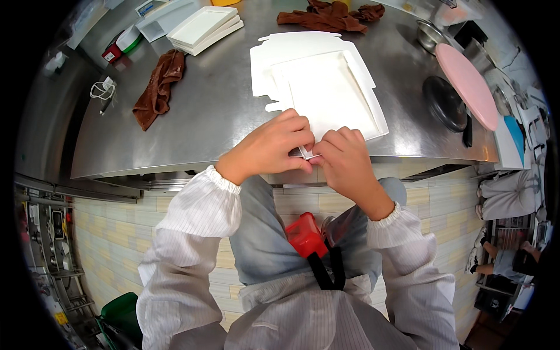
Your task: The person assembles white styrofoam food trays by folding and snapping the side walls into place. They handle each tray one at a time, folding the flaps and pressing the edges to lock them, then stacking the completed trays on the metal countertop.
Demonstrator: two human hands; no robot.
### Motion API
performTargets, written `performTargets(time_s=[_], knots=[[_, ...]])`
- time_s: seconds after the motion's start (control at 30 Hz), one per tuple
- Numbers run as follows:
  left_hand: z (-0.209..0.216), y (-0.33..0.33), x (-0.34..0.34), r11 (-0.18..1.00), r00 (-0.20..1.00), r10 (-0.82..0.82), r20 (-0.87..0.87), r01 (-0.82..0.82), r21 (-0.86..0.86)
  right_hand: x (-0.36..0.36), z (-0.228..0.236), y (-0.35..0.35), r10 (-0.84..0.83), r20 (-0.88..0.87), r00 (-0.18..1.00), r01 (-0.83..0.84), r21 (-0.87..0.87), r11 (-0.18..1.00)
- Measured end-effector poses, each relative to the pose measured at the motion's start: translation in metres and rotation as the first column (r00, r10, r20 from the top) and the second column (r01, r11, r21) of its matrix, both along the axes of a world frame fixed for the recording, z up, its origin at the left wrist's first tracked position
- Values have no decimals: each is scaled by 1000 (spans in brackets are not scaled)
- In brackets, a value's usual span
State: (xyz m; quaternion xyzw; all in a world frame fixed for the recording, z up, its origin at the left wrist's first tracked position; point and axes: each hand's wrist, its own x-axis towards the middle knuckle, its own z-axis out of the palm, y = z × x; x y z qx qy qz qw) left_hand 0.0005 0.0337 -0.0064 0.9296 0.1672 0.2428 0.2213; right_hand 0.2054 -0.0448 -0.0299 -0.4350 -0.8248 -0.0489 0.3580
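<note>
A white cardboard box (335, 93), partly folded up, lies on the steel table with its wide flap spread on the far side. Its near corner reaches the table's front edge. At that corner my left hand (271, 146) pinches the card from the left, thumb below and fingers curled over. My right hand (347, 166) grips the same corner from the right, its fingertips almost meeting the left ones. Both hands are closed on the box; my fingers cover most of the folded corner, so the exact fold there is hidden.
On the steel table (216, 105) lie brown cloths (161, 84), stacked white trays (204, 28) and a white cable (104, 88). Right, a black pan (443, 102) sits beside a pink round board (466, 84). A red container (304, 234) hangs below; people stand at far right.
</note>
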Motion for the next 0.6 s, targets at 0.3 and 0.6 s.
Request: performTargets(time_s=[0.3, 0.6], knots=[[6, -1, 0, 996, 992, -10, 126, 20, -82, 3, -1, 0, -23, -15, 1000, 23, -4, 1000], [0, -6, -6, 976, 999, -16, -49, 27, 216, 13, 0, -4, -9, -4, 1000, 9, -2, 1000]])
